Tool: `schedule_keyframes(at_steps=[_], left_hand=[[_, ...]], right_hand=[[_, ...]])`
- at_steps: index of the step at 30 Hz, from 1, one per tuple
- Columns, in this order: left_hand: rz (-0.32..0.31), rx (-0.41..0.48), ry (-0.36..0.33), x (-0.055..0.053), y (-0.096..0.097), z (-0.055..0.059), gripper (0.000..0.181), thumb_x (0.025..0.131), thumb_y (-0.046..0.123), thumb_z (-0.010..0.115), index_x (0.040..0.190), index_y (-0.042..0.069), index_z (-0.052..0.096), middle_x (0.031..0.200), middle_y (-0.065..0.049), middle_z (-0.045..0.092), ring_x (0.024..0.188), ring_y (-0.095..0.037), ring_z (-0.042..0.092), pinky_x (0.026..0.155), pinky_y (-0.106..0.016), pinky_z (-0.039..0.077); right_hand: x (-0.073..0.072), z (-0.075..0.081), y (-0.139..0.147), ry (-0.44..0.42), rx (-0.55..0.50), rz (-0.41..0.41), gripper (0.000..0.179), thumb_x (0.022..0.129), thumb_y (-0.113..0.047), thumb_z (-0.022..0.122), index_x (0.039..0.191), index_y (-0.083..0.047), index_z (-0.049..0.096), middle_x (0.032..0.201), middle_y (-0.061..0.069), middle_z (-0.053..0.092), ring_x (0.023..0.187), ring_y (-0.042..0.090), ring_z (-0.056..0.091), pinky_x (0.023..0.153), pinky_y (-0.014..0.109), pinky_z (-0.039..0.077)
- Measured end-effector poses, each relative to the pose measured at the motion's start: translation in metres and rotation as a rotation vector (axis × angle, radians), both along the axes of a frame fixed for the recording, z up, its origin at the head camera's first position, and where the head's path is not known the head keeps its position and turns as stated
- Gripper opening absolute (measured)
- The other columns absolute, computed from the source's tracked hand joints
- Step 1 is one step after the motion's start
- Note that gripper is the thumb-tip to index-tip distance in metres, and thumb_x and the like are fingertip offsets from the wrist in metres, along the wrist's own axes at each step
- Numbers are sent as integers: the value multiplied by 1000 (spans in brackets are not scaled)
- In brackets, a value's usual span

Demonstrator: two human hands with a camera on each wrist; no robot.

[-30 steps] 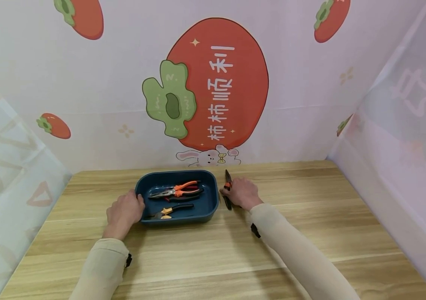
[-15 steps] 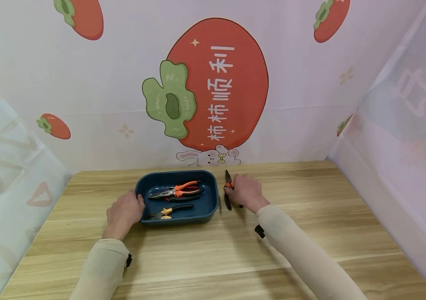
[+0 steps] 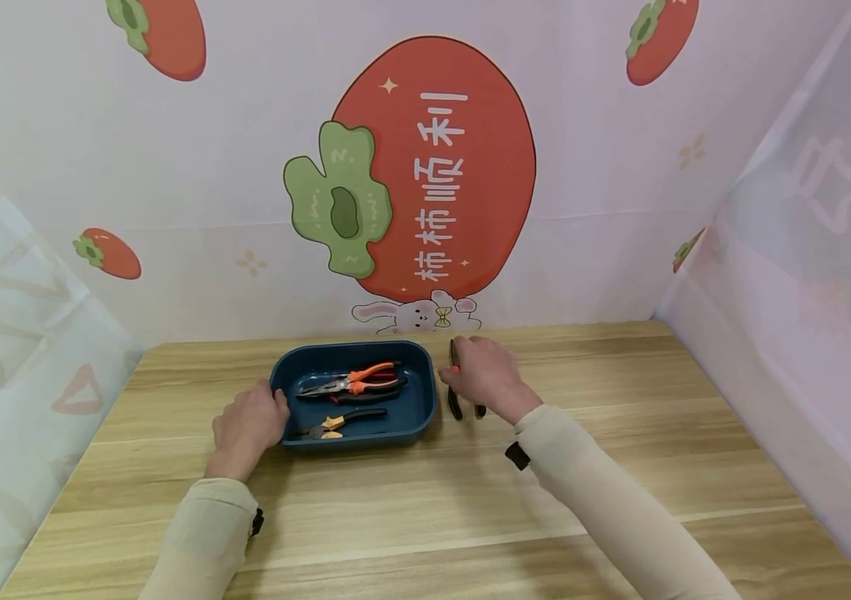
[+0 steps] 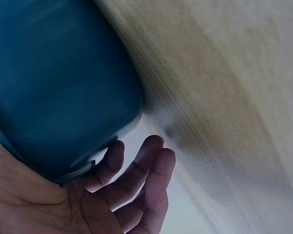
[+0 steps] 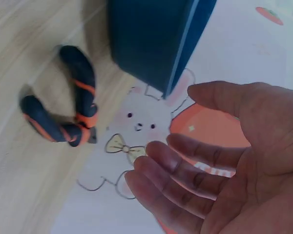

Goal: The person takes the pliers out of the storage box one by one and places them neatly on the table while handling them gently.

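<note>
My left hand (image 3: 249,423) grips the left end of a dark blue plastic bin (image 3: 387,441). In the left wrist view its palm lies against the bin's rim, the fingers curling along the outside of the end wall. My right hand (image 3: 487,373) hovers over a pair of black and orange pliers (image 3: 455,406) on the table, right of the bin. The right wrist view shows that hand's fingers relaxed and apart, holding nothing; the pliers (image 5: 85,87) lie clear of it with handles spread. From the head, the hand covers part of the pliers.
Inside the bin are orange-handled long-nose pliers (image 3: 357,383), yellow and black pliers (image 3: 335,422), and some red and black handles partly beneath the orange pair. A printed cloth wall (image 3: 590,250) rises behind the wooden table (image 3: 395,517), with cloth at both sides.
The right hand has come off the black and orange pliers, rising and moving slightly right and away. The left hand, the bin and its contents have stayed put.
</note>
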State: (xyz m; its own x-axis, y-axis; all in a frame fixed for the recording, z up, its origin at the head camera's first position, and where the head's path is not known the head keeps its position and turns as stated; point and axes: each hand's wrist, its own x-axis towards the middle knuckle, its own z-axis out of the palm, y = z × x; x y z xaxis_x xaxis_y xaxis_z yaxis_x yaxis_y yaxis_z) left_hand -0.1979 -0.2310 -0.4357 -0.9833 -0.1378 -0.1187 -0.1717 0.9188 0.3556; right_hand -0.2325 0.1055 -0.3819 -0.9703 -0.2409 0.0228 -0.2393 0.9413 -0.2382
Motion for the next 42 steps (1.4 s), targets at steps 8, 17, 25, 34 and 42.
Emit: schedule_keyframes(at_steps=[8,17,25,34,42], left_hand=[[2,-3,3,1,0,0,40,105,25,40,120,-10,54,97,-29,62,75,-40,59,65,-56,46],[-3,-7,25,2,-1,-2,40,105,25,40,118,-9,56,99,-29,63,80,-42,60,69,-60,46],[9,-5,46,1,0,-2,39,105,26,42,115,-8,58,98,-27,63,80,-41,59,67,-57,46],[-29,10,22,0,-5,1,40,104,26,43,116,-9,58,100,-28,63,76,-38,59,64,-54,47],[-79,62,14,-1,-11,5,34,103,25,47,107,-6,59,91,-22,62,70,-34,56,57,-45,44]], right_hand=[[10,14,-17,49,13,128,38,93,-38,74,115,-8,69,102,7,70,84,21,64,68,35,53],[13,19,-40,38,17,263,38,94,-39,72,118,-10,69,107,6,68,90,22,62,77,37,53],[4,14,-59,-19,61,351,40,95,-40,71,122,-11,68,108,5,65,89,19,56,75,34,50],[-11,2,-74,-110,111,422,48,96,-39,69,135,-11,62,124,7,61,103,22,54,90,37,48],[-17,-6,-83,-146,132,409,54,97,-39,68,143,-13,55,143,9,52,125,26,50,103,44,44]])
